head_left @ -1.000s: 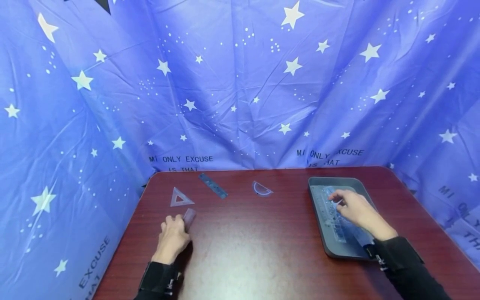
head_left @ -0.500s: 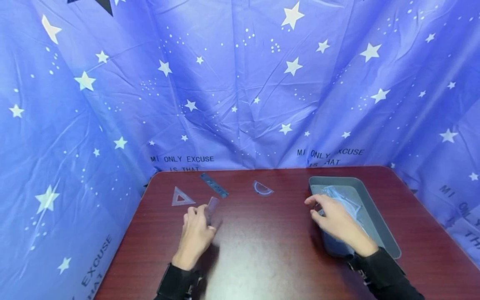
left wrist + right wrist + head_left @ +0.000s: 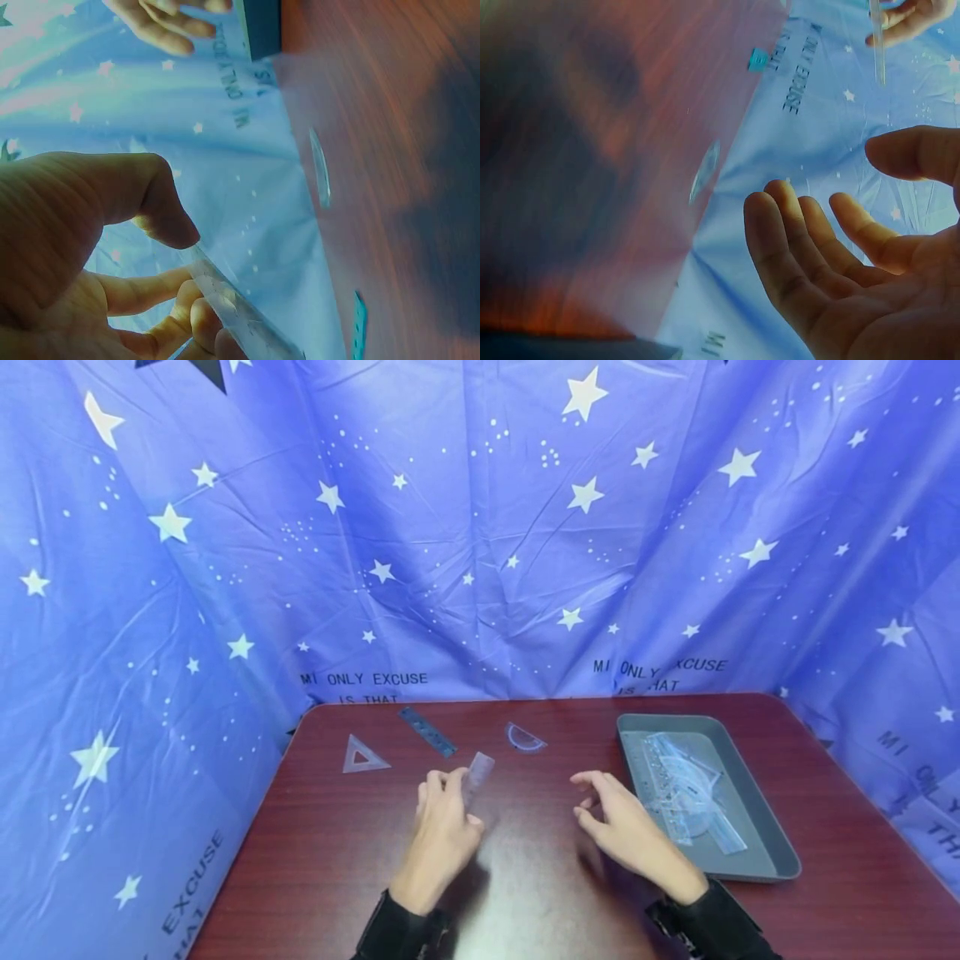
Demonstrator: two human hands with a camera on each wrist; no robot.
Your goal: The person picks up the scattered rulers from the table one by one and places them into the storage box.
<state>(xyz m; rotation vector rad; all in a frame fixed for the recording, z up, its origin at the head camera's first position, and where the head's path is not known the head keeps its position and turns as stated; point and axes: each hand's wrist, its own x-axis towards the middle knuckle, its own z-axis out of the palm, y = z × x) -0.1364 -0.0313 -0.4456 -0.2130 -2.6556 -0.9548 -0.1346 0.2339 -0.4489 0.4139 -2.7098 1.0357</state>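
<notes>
My left hand [image 3: 441, 835] pinches a short clear plastic ruler [image 3: 480, 768] between thumb and fingers, raised over the middle of the table. In the left wrist view the thumb lies against one end of the ruler [image 3: 244, 319], with the fingertips behind it. My right hand [image 3: 637, 835] holds nothing; its fingers are loosely bent, left of the grey tray [image 3: 761, 797]. The right wrist view shows the bare palm [image 3: 877, 307] and spread fingers. Inside the tray lies a loose pile of clear rulers and other drafting pieces [image 3: 686, 785], overlapping one another.
Toward the back of the dark red table [image 3: 525, 893] lie a clear set square [image 3: 351, 762], a bluish ruler [image 3: 427, 732] and a clear protractor [image 3: 528, 745]. A blue star-patterned curtain [image 3: 465, 543] hangs behind and at both sides.
My left hand has carried the ruler from the left side of the table toward the middle. My right hand has moved left, out from over the tray, uncovering the pile.
</notes>
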